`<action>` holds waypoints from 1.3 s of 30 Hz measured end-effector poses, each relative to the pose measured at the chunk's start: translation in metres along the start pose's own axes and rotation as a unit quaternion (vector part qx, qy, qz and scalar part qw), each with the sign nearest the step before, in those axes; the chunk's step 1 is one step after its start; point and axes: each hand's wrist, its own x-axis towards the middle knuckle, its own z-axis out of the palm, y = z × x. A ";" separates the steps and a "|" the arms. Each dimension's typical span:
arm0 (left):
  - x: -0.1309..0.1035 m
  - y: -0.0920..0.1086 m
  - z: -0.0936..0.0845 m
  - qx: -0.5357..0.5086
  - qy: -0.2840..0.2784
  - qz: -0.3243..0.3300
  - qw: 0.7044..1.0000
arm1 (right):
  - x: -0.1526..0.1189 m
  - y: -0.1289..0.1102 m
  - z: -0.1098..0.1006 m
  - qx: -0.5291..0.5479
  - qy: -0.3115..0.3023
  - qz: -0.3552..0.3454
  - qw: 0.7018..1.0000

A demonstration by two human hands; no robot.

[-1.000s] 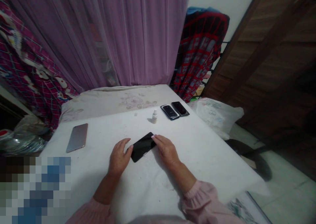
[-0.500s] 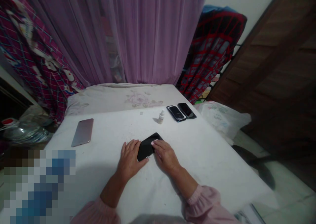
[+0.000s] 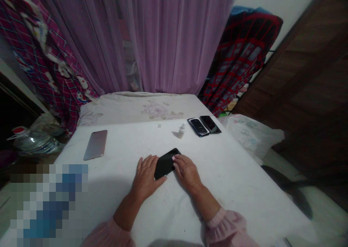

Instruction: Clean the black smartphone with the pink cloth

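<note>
A black phone lies tilted on the white-covered table. My left hand grips its left end, fingers along the far side and thumb along the near edge. Over its right end is my right hand, fingers pinched on a small white piece that touches the phone's surface. Beyond the hands stands a small bottle. To its right lie a dark phone with a white edge and another black phone. A rose-coloured phone lies at the left.
The table has a flowered cloth at its far end. A tiny pale square lies near that cloth. Plastic bags are off the right edge, a large water bottle off the left. Purple curtains hang behind.
The whole view has shifted slightly, so things appear a little further right. My left hand still holds the phone; my right fingers remain on its right end with the white piece.
</note>
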 end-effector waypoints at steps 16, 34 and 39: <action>-0.001 -0.005 0.004 0.015 0.035 0.035 0.999 | -0.003 -0.002 0.013 0.052 -0.043 -0.068 0.995; 0.001 0.000 -0.002 0.006 0.006 0.021 1.000 | 0.004 -0.004 0.024 0.049 -0.060 -0.023 0.997; 0.002 -0.001 -0.002 0.008 0.007 0.025 1.000 | 0.009 0.010 0.030 0.037 -0.029 0.024 0.999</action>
